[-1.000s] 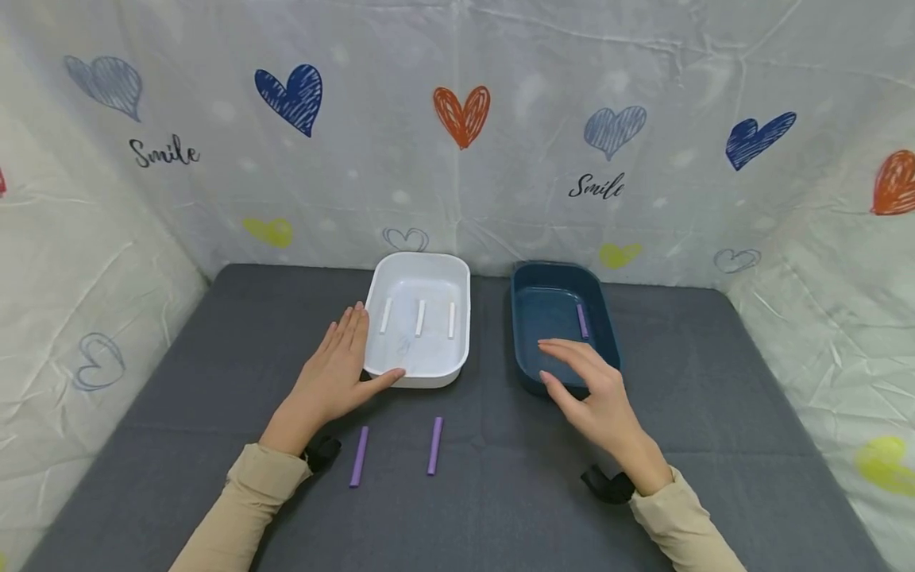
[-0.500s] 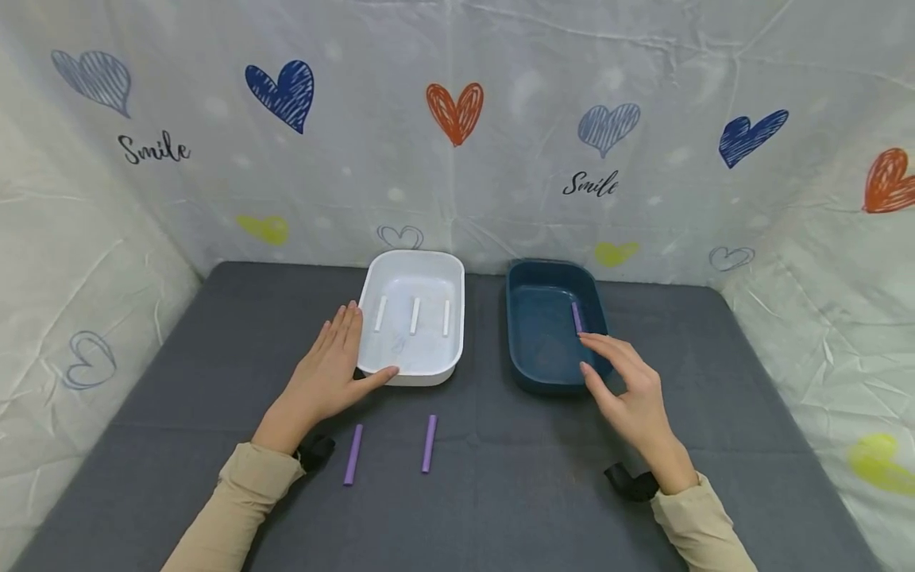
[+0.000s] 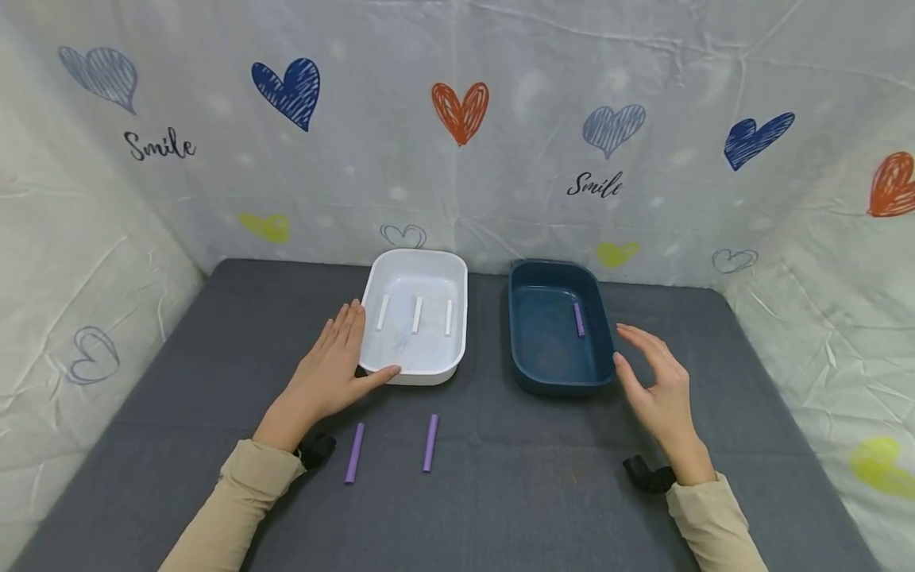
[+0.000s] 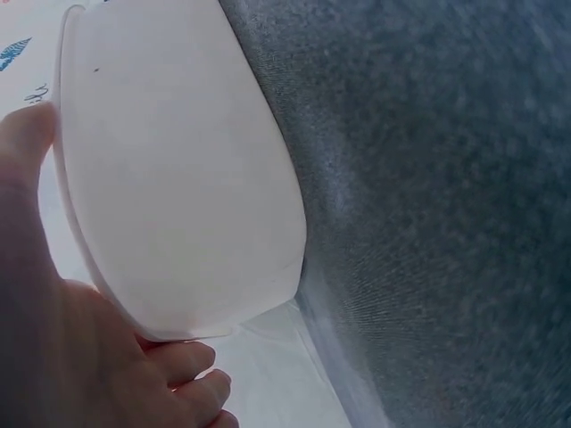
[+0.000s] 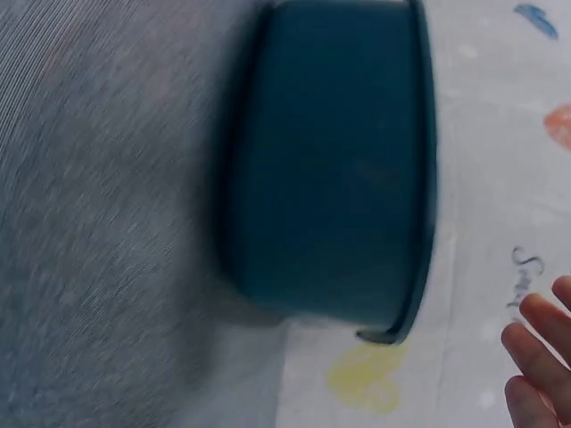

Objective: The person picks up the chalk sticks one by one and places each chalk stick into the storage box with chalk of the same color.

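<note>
In the head view my left hand (image 3: 322, 373) lies with straight fingers along the left side of a white tub (image 3: 415, 370), its thumb at the near rim. Three thin white sticks (image 3: 417, 315) are inside that tub. My right hand (image 3: 661, 389) is just right of a dark blue tub (image 3: 561, 388), fingers relaxed and thumb apart, with nothing held. One purple stick (image 3: 579, 319) lies inside the blue tub. The left wrist view shows the left thumb against the white tub's rim (image 4: 80, 205). In the right wrist view, fingers (image 5: 544, 348) appear apart from the blue tub (image 5: 330, 169).
Two more purple sticks, one on the left (image 3: 354, 453) and another to its right (image 3: 430, 443), lie on the grey cloth table (image 3: 515, 492) in front of the white tub. A pale curtain (image 3: 529, 56) printed with hearts stands behind and at both sides.
My right hand has moved right, from over the blue tub to beyond its right rim. My left hand stays at the white tub, and the sticks lie as before.
</note>
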`<state>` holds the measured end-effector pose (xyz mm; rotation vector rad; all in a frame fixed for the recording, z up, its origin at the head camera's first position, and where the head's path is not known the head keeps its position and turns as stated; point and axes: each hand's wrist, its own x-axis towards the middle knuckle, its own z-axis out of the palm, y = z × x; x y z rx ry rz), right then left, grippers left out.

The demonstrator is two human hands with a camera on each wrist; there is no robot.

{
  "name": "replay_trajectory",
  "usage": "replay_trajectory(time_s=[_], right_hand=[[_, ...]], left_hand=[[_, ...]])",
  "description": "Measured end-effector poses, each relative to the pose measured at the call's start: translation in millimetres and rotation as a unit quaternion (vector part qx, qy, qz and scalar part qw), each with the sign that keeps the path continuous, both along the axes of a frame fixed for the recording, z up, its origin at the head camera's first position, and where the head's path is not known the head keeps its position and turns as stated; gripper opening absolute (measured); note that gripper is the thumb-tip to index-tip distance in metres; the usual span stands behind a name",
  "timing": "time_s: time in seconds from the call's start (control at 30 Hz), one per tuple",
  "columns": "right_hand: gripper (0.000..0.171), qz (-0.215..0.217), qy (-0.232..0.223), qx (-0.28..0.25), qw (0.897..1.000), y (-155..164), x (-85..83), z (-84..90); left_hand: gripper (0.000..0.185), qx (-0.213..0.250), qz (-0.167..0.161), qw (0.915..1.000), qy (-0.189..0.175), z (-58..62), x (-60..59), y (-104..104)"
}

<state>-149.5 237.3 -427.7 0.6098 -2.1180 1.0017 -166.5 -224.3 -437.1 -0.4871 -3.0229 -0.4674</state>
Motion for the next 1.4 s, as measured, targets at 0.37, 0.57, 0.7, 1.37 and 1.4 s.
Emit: replay_trajectory(time_s=[0.37, 0.57, 0.7, 1.37, 1.4], right_hand=[[0.055, -0.04, -0.111, 0.067, 0.991, 10, -9.9, -27.1], [0.059, -0.024, -0.171, 0.097, 0.98, 11, -10.1, -32.4], [0.061, -0.022, -0.202, 0.119, 0.972, 12, -8.9, -32.8], [0.059, -0.038, -0.242, 0.231, 0.942, 7, -5.5, -27.8], [0.058, -0.04, -0.24, 0.233, 0.941, 6, -5.1, -27.6]], left_hand=[[0.113, -0.014, -0.004, 0.9999, -0.002, 9.2, 10.2, -5], [0.11, -0.019, -0.01, 0.9996, 0.019, 11.8, 18.2, -8], [0.108, -0.016, -0.016, 0.9992, 0.034, 15.2, 25.4, -6], [0.086, 0.072, -0.135, 0.9476, 0.28, 20.9, 57.4, 27], [0.085, 0.074, -0.14, 0.946, 0.283, 21.1, 59.2, 30]])
